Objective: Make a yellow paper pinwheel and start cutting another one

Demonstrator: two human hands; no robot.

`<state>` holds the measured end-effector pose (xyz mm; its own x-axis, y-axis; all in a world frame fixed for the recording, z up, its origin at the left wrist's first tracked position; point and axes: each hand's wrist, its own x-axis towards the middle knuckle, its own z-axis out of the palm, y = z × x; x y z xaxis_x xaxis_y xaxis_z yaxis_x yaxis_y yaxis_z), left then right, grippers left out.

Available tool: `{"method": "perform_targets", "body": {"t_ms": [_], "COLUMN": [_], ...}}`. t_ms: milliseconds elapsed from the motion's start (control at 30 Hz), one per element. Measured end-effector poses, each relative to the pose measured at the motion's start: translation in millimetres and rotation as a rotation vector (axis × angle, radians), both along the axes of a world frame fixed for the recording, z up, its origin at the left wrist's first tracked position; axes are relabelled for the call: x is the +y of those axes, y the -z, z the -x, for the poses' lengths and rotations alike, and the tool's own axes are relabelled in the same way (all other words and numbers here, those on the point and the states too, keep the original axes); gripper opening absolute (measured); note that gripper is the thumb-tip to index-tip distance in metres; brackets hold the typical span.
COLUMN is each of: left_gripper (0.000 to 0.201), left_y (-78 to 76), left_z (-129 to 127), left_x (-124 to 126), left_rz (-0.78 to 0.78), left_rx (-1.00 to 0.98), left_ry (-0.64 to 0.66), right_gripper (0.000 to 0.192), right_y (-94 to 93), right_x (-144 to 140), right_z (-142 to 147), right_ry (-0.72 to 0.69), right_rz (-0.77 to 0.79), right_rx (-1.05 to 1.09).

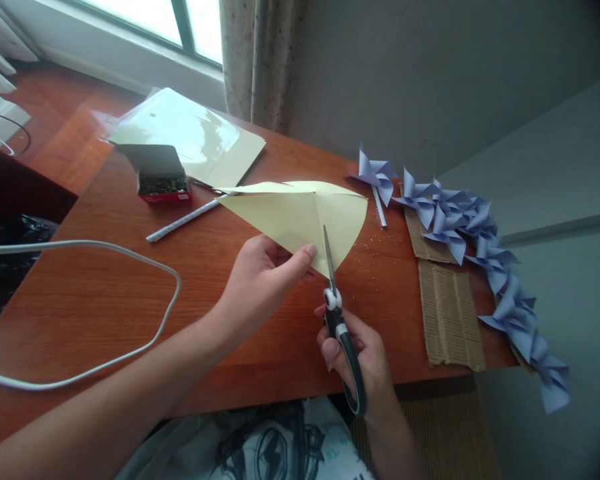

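Note:
A sheet of pale yellow paper, with a crease and cut slits, is held above the table by my left hand, thumb on top and fingers beneath. My right hand grips scissors with black and white handles. The scissor blades lie at the paper's near corner, pointing toward its middle, and look nearly closed. Beyond the paper, a rolled white paper stick rests on the table. A small red box with its lid up holds many tiny dark metal pieces.
A stack of pale yellow paper in a clear sleeve lies at the back left. Several lilac paper pinwheels line the right side near corrugated cardboard pieces. One pinwheel on a stick lies apart. A white cable loops at left.

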<state>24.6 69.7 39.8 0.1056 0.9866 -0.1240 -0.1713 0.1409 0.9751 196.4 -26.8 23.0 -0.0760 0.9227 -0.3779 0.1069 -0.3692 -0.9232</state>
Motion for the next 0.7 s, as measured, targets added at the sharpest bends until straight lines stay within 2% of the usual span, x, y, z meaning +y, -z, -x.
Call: {"method": "perform_targets", "body": {"t_ms": [700], "left_gripper": [0.019], "left_y": [1.6], "left_z": [-1.3], "left_x": [-0.3], "left_rz": [0.026], "left_rx": [-0.068], "left_ry": [-0.02], "right_gripper": [0.049], "right_y": [1.6], "right_x": [0.8], "right_z": [-2.7], "right_ry": [-0.023], "right_rz": [-0.014], "right_rx": [-0.034]}}
